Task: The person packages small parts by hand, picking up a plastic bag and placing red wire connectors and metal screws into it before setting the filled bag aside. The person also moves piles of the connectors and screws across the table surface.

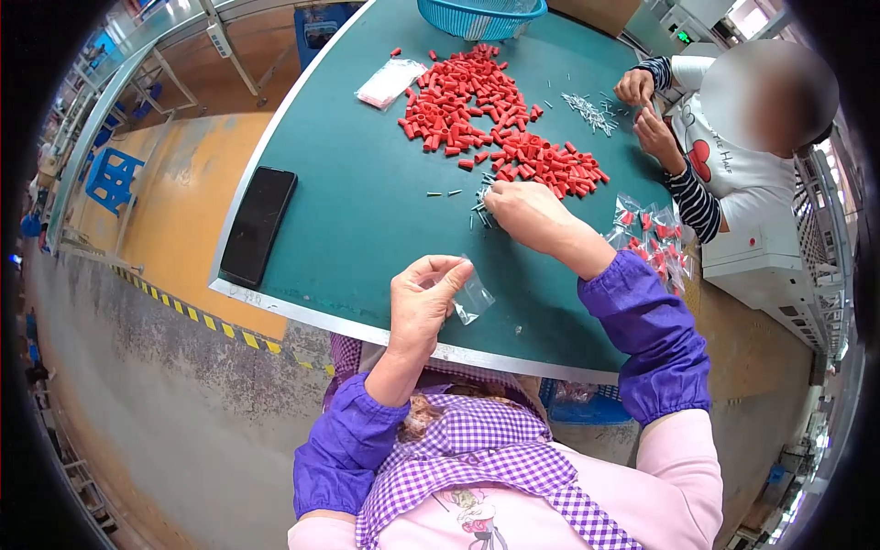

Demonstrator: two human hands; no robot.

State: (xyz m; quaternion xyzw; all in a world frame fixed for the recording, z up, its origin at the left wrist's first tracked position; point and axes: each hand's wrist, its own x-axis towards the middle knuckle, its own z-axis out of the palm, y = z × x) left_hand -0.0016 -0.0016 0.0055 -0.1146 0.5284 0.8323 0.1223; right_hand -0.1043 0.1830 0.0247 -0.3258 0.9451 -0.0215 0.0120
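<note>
My left hand (423, 302) pinches a small clear plastic bag (473, 295) by its edge, above the near side of the table. My right hand (527, 213) reaches down with fingertips at a small pile of metal screws (480, 203); its fingers look closed together, and whatever they pinch is hidden. Two loose screws (445, 193) lie to the left of that pile. Just beyond my right hand spreads a large heap of red plastic caps (472, 101). Filled clear bags with red pieces (653, 240) lie right of my right forearm.
A black phone (260, 225) lies at the table's left edge. Farther back are a stack of flat bags (389, 84) and a blue basket (480, 16). Across the green table (353, 174), a co-worker's hands (649, 119) work near another screw pile (591, 114).
</note>
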